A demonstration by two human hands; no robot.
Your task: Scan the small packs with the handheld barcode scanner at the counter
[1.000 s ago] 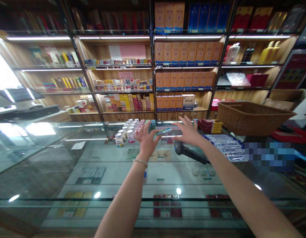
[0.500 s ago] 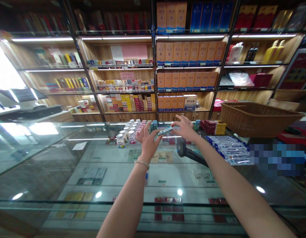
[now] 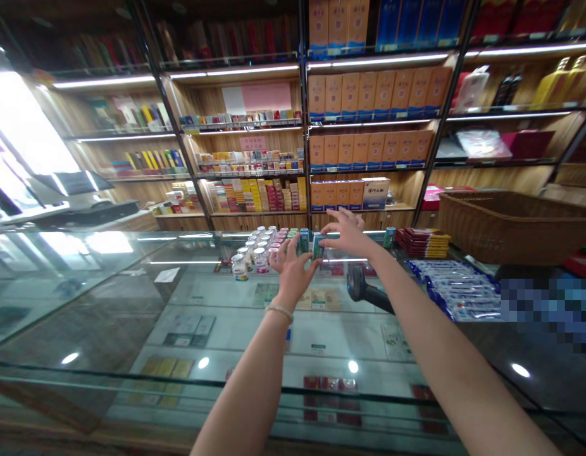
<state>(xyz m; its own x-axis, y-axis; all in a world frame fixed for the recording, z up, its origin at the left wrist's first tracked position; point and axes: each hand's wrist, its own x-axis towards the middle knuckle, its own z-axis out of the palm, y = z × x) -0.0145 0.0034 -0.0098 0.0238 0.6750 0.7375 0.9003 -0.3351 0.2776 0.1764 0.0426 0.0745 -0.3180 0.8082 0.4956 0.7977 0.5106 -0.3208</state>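
Observation:
A small blue-green pack [image 3: 318, 246] stands upright between my hands on the glass counter [image 3: 217, 342]. The thumb of my left hand [image 3: 292, 269] touches its lower part, with the other fingers raised and spread. From the right, my right hand [image 3: 349, 235] pinches its upper edge. Just left of it are another blue-green pack [image 3: 304, 240] and rows of small white-capped bottles [image 3: 261, 259], partly hidden behind my left fingers. A black handheld scanner [image 3: 362, 288] lies below my right hand.
Blue-and-white packets [image 3: 457, 288], stacked red and yellow packs [image 3: 423, 243] and a wicker basket [image 3: 516, 228] occupy the right side. A similar blue-green pack [image 3: 389, 237] stands beside the stack. Stocked shelves [image 3: 305, 126] rise behind the counter.
The pack between my hands has turned from a slanted, nearly flat position to upright. Both hands remain close around it. The camera view has shifted slightly.

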